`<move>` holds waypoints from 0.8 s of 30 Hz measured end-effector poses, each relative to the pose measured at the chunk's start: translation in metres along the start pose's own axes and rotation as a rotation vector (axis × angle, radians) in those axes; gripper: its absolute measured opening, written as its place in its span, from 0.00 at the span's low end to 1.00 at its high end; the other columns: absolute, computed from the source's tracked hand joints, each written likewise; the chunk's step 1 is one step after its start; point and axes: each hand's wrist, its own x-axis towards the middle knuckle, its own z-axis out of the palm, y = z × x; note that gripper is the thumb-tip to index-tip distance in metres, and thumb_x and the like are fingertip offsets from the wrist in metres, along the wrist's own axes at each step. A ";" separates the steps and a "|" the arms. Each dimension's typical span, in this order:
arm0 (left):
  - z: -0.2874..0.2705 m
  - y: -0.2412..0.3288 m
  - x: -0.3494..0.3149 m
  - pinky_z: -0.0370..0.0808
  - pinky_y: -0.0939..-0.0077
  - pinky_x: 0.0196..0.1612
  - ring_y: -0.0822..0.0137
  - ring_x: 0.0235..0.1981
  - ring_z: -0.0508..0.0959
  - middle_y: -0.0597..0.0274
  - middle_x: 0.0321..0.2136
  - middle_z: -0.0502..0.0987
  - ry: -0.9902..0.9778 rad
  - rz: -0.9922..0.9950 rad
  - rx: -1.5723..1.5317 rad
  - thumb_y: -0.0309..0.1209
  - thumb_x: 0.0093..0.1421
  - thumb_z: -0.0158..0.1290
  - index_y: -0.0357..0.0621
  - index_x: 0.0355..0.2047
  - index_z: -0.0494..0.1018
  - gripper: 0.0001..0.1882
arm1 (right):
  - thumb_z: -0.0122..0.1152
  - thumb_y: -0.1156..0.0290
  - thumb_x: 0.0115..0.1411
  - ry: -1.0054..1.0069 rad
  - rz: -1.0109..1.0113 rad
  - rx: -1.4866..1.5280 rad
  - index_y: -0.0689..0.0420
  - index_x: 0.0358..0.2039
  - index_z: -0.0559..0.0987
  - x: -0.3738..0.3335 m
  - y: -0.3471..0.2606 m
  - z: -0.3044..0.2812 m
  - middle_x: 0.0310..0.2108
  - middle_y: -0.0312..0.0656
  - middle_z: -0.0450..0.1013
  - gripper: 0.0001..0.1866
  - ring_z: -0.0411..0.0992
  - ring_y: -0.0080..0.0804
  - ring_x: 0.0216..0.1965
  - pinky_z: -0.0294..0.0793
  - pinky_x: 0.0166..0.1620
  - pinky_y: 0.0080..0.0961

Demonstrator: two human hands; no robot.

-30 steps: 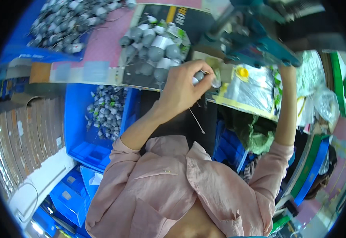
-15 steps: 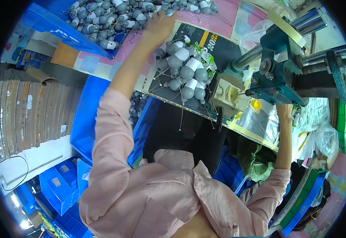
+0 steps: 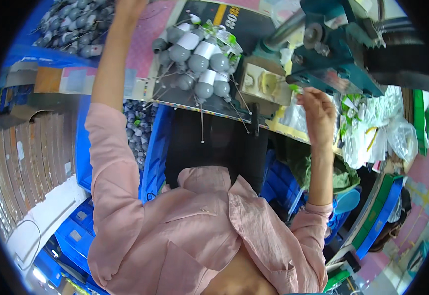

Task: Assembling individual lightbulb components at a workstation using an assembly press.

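Note:
My left hand (image 3: 130,7) is at the upper edge beside a big pile of grey-and-white bulb-shaped parts (image 3: 79,24); its fingers are cut off from view. A smaller heap of the same bulbs (image 3: 204,64), with thin wires trailing over the table edge, lies in the middle of the bench. My right hand (image 3: 319,112) is closed in a pinch on a small green-and-white piece (image 3: 295,89). That piece is just right of a cream-coloured fixture block (image 3: 266,86), below the head of a dark green press (image 3: 325,59).
A blue bin (image 3: 84,147) stands below the bench on the left, with more bulbs (image 3: 139,130) beside it. Stacked cardboard (image 3: 32,157) fills the far left. Clear plastic bags (image 3: 399,130) and green-and-white pieces (image 3: 354,110) are right of my right hand. The press's steel column (image 3: 286,29) slants behind the fixture.
My right hand has come out from behind the press toward the fixture, with the small green-and-white piece in its fingers. The view has shifted, and my left hand is nearer the upper edge.

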 end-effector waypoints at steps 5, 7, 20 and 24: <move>0.058 0.032 -0.043 0.77 0.75 0.30 0.69 0.26 0.77 0.61 0.31 0.80 0.050 -0.091 -0.134 0.44 0.68 0.54 0.42 0.41 0.75 0.16 | 0.65 0.83 0.61 0.181 -0.258 -0.563 0.63 0.45 0.79 -0.034 0.014 0.064 0.36 0.38 0.77 0.11 0.77 0.23 0.37 0.76 0.42 0.20; 0.059 0.040 -0.056 0.76 0.75 0.26 0.69 0.25 0.77 0.62 0.29 0.77 -0.185 -0.228 -0.061 0.47 0.69 0.52 0.42 0.43 0.73 0.19 | 0.68 0.81 0.58 0.207 -0.601 -0.974 0.60 0.40 0.82 -0.030 0.012 0.081 0.30 0.38 0.75 0.09 0.75 0.23 0.28 0.73 0.33 0.18; 0.140 0.072 -0.189 0.70 0.81 0.25 0.71 0.25 0.77 0.48 0.38 0.79 -0.441 -0.420 -0.007 0.37 0.68 0.51 0.45 0.56 0.71 0.18 | 0.54 0.67 0.71 0.363 -0.428 -0.749 0.62 0.42 0.82 -0.025 -0.006 0.049 0.22 0.33 0.68 0.13 0.63 0.19 0.21 0.59 0.26 0.17; 0.146 0.037 -0.244 0.75 0.80 0.22 0.71 0.24 0.80 0.54 0.33 0.81 -0.439 -0.545 0.049 0.33 0.65 0.56 0.44 0.44 0.75 0.10 | 0.52 0.60 0.73 0.406 -0.161 -0.576 0.64 0.33 0.82 -0.009 -0.020 0.017 0.20 0.29 0.65 0.20 0.57 0.14 0.20 0.54 0.24 0.15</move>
